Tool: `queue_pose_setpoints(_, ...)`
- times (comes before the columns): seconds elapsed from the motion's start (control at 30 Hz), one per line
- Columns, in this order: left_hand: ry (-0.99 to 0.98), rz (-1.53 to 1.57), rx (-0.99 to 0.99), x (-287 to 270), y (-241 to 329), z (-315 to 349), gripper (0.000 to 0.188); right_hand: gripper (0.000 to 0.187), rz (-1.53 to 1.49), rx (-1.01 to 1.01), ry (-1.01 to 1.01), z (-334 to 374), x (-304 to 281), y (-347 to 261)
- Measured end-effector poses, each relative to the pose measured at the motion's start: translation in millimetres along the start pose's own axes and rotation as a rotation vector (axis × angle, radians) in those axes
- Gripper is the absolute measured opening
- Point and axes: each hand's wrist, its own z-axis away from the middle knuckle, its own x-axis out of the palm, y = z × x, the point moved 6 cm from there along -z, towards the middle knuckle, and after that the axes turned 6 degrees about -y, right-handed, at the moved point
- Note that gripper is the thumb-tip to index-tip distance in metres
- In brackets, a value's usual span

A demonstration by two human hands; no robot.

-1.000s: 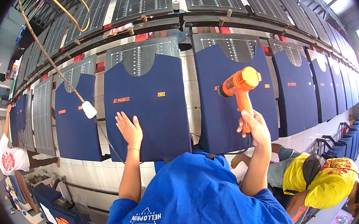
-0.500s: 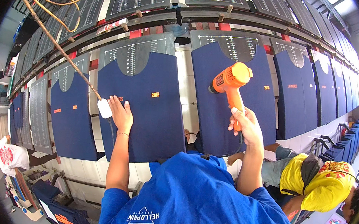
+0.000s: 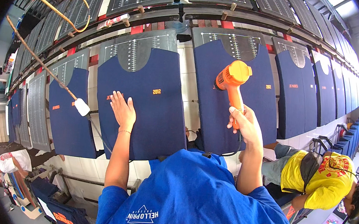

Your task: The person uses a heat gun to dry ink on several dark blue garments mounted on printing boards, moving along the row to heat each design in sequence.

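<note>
My right hand [image 3: 248,126] grips the handle of an orange heat gun [image 3: 234,85]. Its nozzle faces left, above a navy shirt [image 3: 204,123] with a small orange print. Fingers stretched out, my left hand [image 3: 123,113] lies on another navy shirt [image 3: 157,123], over part of the orange lettering near its middle. Both shirts are spread on dark boards with white ruler marks, and the top of one board [image 3: 124,57] shows at its shirt's neckline. Left of my left hand, a white power connector [image 3: 82,107] hangs on a brown-wrapped cord.
More shirt-covered boards run to the right, including one navy shirt [image 3: 296,93]. Behind is a long metal rail [image 3: 154,16] with bare boards beyond. One person in a yellow shirt [image 3: 328,178] bends at the right; another in a white shirt [image 3: 14,160] is at the far left. Yellow cable [image 3: 59,12] hangs upper left.
The white connector and its cord have swung left, away from my left hand. My left hand has shifted slightly right, uncovering the left end of the lettering. The person at far left has bent over.
</note>
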Motion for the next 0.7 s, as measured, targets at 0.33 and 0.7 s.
queue_pose_setpoints(0.33, -0.042, 0.072, 0.241, 2, 81, 27, 0.064, 0.032, -0.029, 0.04, -0.01, 4, 2, -2)
queue_pose_setpoints(0.7, -0.119, 0.175, 0.448, 3, 128, 51, 0.066, 0.031, -0.052, 0.055, 0.04, 10, -5, -4)
